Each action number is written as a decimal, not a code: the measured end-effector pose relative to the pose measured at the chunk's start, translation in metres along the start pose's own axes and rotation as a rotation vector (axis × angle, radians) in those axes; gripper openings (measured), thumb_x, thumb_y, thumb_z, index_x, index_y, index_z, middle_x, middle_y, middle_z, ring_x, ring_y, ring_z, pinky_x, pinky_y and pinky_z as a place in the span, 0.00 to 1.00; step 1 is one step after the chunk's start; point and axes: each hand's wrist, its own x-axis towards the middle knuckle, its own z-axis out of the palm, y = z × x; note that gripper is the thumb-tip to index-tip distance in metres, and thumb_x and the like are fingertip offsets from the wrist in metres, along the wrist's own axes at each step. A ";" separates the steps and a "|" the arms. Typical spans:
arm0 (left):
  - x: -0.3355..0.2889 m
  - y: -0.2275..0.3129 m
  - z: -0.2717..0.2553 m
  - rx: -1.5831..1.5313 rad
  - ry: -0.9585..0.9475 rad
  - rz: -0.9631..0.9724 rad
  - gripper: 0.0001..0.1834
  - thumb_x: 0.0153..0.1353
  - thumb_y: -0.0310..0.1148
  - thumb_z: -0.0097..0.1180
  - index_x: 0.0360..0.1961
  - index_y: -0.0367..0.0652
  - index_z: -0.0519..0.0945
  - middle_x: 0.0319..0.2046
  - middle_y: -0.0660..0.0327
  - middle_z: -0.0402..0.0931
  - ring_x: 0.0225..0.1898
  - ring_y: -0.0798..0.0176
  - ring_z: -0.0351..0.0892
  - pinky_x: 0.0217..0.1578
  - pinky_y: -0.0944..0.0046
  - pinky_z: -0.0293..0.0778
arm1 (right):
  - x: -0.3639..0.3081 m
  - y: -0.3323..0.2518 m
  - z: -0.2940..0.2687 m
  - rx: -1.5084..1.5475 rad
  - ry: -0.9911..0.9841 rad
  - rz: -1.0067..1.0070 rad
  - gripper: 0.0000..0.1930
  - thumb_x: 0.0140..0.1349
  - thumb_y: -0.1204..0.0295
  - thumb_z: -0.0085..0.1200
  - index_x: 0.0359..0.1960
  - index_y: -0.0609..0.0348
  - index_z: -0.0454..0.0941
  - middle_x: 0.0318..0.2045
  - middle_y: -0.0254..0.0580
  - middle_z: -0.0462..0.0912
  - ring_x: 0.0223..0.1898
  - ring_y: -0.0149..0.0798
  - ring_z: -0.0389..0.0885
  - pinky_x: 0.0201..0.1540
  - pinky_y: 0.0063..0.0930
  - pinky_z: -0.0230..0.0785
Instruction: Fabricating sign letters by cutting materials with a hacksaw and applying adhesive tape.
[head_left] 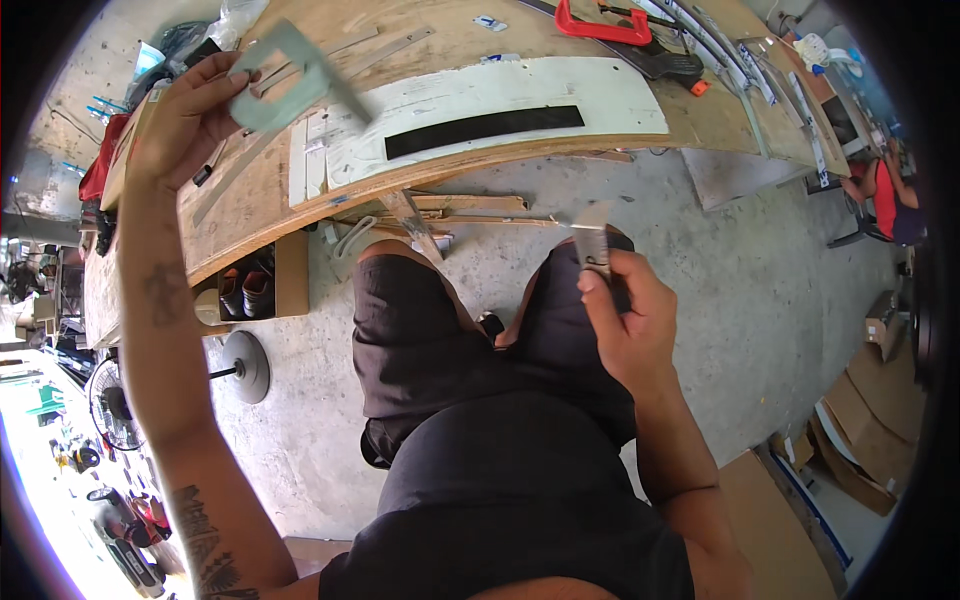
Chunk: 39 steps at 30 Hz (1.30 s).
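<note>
My left hand [200, 110] is raised over the left end of the workbench. Its thumb and fingers pinch the edge of a pale green flat plate [308, 85] with a rectangular opening, which is tilted and slightly blurred. Above my right thigh, my right hand [640, 310] is closed round a utility knife [592, 245] with a metal body, its blade pointing up and away from me. A curved black strip [485, 132] lies on a white board [610, 95] on the bench, apart from both hands.
The wooden workbench [240, 225] curves across in front of me. Metal rulers [395, 45] lie at its left, a red clamp [605, 25] at the back. A box with shoes [290, 275] and a fan [112, 405] stand at left. Another person [885, 195] sits at far right.
</note>
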 end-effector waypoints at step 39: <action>-0.089 -0.128 0.242 -1.125 -0.178 0.148 0.31 0.66 0.14 0.53 0.69 0.44 0.63 0.65 0.40 0.68 0.61 0.46 0.76 0.59 0.44 0.79 | 0.051 -0.026 0.046 -0.291 0.084 -0.561 0.13 0.48 0.85 0.69 0.36 0.61 0.85 0.31 0.38 0.82 0.33 0.41 0.81 0.33 0.31 0.74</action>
